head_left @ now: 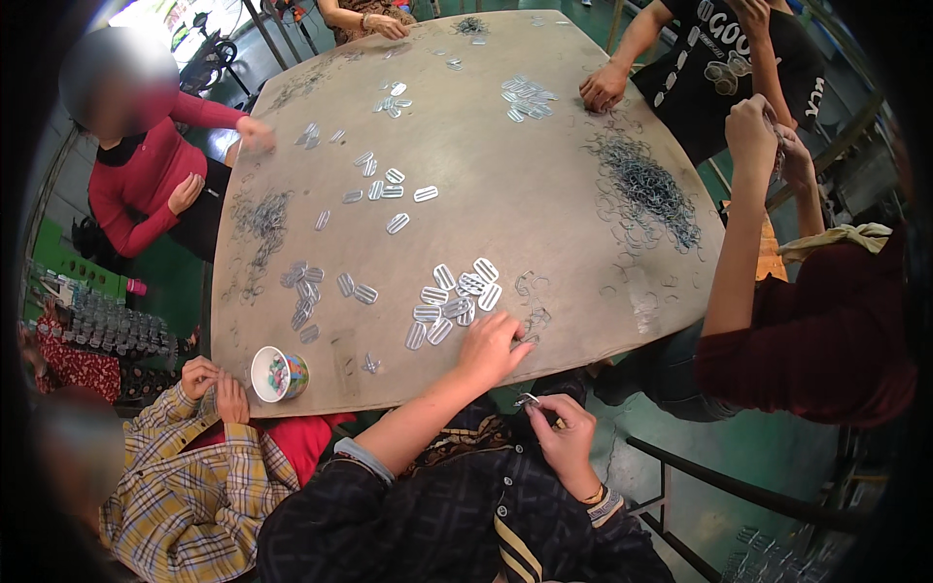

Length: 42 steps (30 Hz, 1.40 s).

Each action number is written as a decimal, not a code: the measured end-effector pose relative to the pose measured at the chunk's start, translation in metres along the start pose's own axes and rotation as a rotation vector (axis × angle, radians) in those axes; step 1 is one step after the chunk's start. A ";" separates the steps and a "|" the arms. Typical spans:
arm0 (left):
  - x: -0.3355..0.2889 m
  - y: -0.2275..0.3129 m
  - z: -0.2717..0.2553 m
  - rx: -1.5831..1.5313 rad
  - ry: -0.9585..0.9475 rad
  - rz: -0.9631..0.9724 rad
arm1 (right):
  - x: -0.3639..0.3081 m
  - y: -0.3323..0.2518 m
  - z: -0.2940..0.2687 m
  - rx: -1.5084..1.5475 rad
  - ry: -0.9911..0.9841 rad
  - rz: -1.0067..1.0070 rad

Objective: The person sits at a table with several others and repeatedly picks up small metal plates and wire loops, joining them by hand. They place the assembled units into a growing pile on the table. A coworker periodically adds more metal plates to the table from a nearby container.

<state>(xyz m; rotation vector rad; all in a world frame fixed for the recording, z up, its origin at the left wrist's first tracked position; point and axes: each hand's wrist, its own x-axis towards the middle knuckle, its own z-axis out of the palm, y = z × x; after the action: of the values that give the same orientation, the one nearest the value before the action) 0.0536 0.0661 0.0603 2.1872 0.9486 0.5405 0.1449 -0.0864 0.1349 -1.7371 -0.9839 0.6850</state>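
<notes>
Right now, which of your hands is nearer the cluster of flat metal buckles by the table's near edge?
Left. The left hand rests on the table at the cluster of buckles. The right hand is off the table, below its edge, pinching a small metal piece.

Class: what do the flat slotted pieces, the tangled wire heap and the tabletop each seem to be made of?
Slotted pieces: probably bright metal, with silvery glints. Wire heap: likely thin steel wire, dark grey with a dull sheen. Tabletop: perhaps worn board or plywood, matte tan and scuffed; uncertain.
</notes>
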 end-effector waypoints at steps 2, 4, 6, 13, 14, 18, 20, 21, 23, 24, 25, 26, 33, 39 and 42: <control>0.001 0.004 0.007 0.050 -0.008 0.007 | -0.001 0.002 -0.003 0.001 0.007 -0.001; -0.002 0.004 0.011 0.084 -0.034 0.014 | -0.003 0.003 -0.005 0.009 0.010 -0.001; -0.005 0.000 0.012 0.103 -0.080 0.022 | -0.004 0.007 -0.008 0.014 0.015 -0.008; 0.001 0.004 -0.020 0.298 -0.384 -0.009 | -0.007 0.011 -0.012 0.042 0.012 -0.001; 0.009 0.004 -0.022 0.266 -0.389 0.004 | -0.008 0.012 -0.011 0.041 0.008 -0.003; 0.029 -0.004 0.008 0.124 -0.126 0.117 | -0.010 0.012 -0.010 0.035 -0.004 -0.025; 0.038 -0.003 0.024 0.176 -0.049 0.172 | -0.008 0.009 -0.010 0.031 -0.004 -0.038; 0.041 -0.003 0.032 0.198 -0.014 0.200 | -0.009 0.010 -0.011 0.025 -0.007 -0.042; 0.045 -0.003 0.040 0.313 -0.044 0.246 | -0.009 0.011 -0.014 0.013 -0.018 -0.048; 0.046 -0.002 0.043 0.372 -0.061 0.269 | -0.010 0.012 -0.016 0.009 -0.025 -0.049; 0.046 -0.002 0.045 0.391 -0.054 0.283 | -0.011 0.012 -0.017 0.005 -0.033 -0.051; 0.046 0.000 0.046 0.410 -0.046 0.296 | -0.012 0.013 -0.018 -0.001 -0.032 -0.045; 0.028 0.004 0.010 -0.015 -0.145 -0.054 | -0.011 0.018 -0.015 0.002 -0.001 -0.057; 0.032 -0.023 0.009 0.034 0.057 0.047 | -0.010 0.020 -0.014 0.003 -0.012 -0.060; 0.039 -0.026 0.012 0.117 0.099 0.095 | -0.009 0.017 -0.015 0.000 -0.009 -0.069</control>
<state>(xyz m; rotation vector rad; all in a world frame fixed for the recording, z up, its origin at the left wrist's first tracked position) 0.0743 0.1031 0.0371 2.3377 0.9526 0.6582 0.1574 -0.1040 0.1245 -1.6934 -1.0447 0.6491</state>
